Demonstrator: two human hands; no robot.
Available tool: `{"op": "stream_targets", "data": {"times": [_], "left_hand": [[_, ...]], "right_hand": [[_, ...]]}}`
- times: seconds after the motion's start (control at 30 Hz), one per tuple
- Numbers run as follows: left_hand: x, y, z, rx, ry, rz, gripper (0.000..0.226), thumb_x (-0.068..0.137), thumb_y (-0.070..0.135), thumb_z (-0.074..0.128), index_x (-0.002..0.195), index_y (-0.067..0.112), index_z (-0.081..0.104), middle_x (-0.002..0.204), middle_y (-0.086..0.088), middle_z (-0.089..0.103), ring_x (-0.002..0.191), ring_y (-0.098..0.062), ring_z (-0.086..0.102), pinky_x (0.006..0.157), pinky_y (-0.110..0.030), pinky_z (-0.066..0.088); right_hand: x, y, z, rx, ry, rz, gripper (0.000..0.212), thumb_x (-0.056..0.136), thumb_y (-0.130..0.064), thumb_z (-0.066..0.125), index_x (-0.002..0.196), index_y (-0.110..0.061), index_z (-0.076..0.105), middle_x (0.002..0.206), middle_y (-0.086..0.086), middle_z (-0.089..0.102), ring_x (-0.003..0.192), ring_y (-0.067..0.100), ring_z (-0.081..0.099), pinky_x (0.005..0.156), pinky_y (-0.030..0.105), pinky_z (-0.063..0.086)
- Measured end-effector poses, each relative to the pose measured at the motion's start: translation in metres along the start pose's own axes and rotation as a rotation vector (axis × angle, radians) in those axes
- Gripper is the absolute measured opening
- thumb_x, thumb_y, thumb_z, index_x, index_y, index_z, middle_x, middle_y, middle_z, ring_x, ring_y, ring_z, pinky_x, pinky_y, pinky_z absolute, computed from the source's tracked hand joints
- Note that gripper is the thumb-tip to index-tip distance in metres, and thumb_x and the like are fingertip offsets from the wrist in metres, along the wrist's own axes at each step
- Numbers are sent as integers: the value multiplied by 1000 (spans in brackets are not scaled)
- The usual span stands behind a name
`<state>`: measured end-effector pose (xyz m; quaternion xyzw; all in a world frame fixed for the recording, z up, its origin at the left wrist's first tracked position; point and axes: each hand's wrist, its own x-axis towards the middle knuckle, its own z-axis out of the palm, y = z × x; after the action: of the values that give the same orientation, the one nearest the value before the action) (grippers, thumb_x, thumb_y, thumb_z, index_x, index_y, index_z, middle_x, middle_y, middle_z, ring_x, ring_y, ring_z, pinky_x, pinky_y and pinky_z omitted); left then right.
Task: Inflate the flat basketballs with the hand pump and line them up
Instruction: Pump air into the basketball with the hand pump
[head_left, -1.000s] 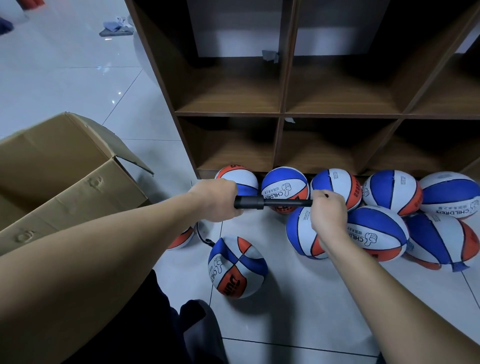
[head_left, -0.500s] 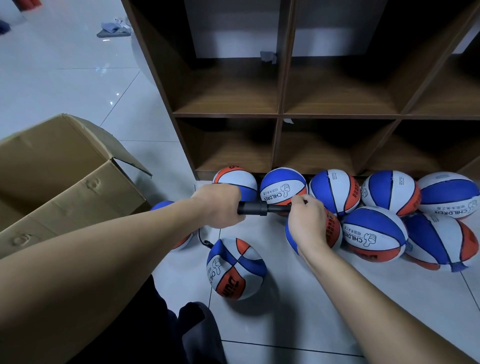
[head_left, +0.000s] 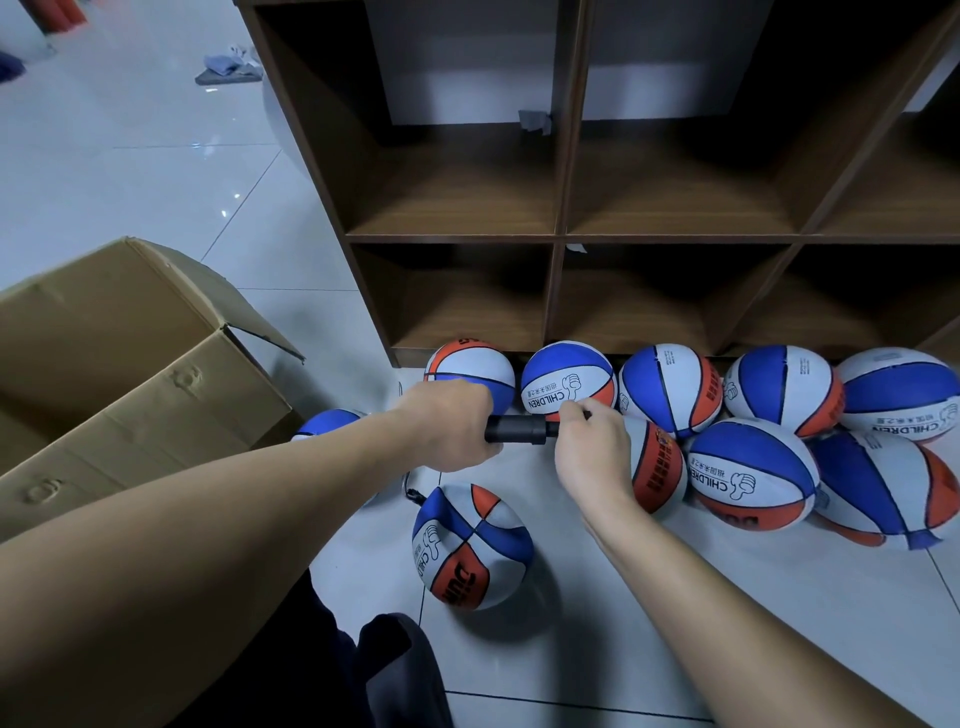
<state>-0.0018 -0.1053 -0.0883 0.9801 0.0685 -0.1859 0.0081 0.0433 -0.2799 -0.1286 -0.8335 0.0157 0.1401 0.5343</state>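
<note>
A cardboard box (head_left: 130, 374) stands open on the white tiled floor (head_left: 597, 649) at the far left. Just beside its right corner, a blue and white ball (head_left: 330, 422) shows partly above the left forearm.

The left hand (head_left: 447, 423) is closed in a fist around the black barrel of the pump (head_left: 517, 429), fingers curled tight and pressed together. The pump is held level above the floor, in front of the row of balls. A thin black hose (head_left: 408, 486) runs down below the left hand to the ball (head_left: 470, 545) lying on the floor nearest the person; this ball looks soft and not fully round.

The right hand (head_left: 592, 449) grips the handle end of the pump, fingers curled around it; the handle itself is hidden inside the hand. The two hands are close together, with only a short length of barrel showing between them.

Behind the hands, a row of basketballs (head_left: 670, 389) in blue, white and orange lies along the foot of a brown wooden shelf unit (head_left: 561, 234). Three further balls (head_left: 753, 473) lie in front of that row at the right, touching one another.
</note>
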Motion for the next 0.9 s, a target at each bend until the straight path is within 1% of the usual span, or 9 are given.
{"op": "stream_targets", "data": {"times": [0.07,0.13,0.2,0.27,0.43,0.63,0.7,0.83,0.9], "left_hand": [[0,2,0,4,-7,5,30,97,51,60,82,26,56,73,3,59,66,-17,57,56,-29,43],[0,4,0,5,-8,9,32,98,51,60,79,27,52,72,4,57,64,-15,53,55,-29,39],[0,5,0,2,-8,14,35,99,52,60,77,27,49,72,5,56,63,-14,51,54,-29,37],[0,6,0,-1,-8,20,37,99,55,60,78,26,50,72,5,56,63,-14,51,56,-30,39],[2,5,-1,-15,-26,36,35,97,56,62,82,26,54,73,4,58,65,-15,54,57,-31,41],[5,0,-3,-48,-64,36,39,97,57,63,77,25,56,70,3,57,62,-16,53,56,-30,40],[5,-6,-4,-47,-70,28,40,97,58,63,77,24,58,70,2,57,63,-18,54,57,-31,41],[5,-25,-6,10,-54,-33,43,95,61,61,75,24,58,72,1,59,67,-20,56,56,-31,42],[4,-29,-5,28,-47,-55,42,95,60,61,75,24,58,74,1,61,69,-20,58,56,-30,42]], "right_hand": [[-1,0,1,-1,-9,-6,33,102,-19,48,70,-12,43,66,3,46,65,23,40,60,39,33],[-3,0,2,-3,-21,-4,32,102,-20,47,71,-12,46,67,2,48,64,22,42,60,39,34],[-4,1,3,-4,-31,-2,31,103,-22,47,76,-7,50,68,4,49,65,22,43,61,38,36],[-4,1,4,1,-37,-3,30,102,-23,47,80,-3,50,69,5,49,65,22,43,62,39,36],[0,3,3,0,-59,-2,32,102,-21,48,71,-13,42,64,2,42,65,22,38,63,38,32],[9,0,-4,-20,-130,0,34,102,-22,51,69,-15,44,62,0,43,63,21,38,60,35,31],[14,0,-12,-33,-119,-2,33,100,-22,52,69,-16,44,60,-2,42,62,21,37,58,34,30],[30,3,-40,-43,-42,32,35,97,-19,52,65,-19,38,51,-8,32,57,20,29,53,33,24],[36,6,-53,-12,-3,75,35,94,-22,52,65,-22,34,54,-5,30,58,23,28,57,38,24]]}}
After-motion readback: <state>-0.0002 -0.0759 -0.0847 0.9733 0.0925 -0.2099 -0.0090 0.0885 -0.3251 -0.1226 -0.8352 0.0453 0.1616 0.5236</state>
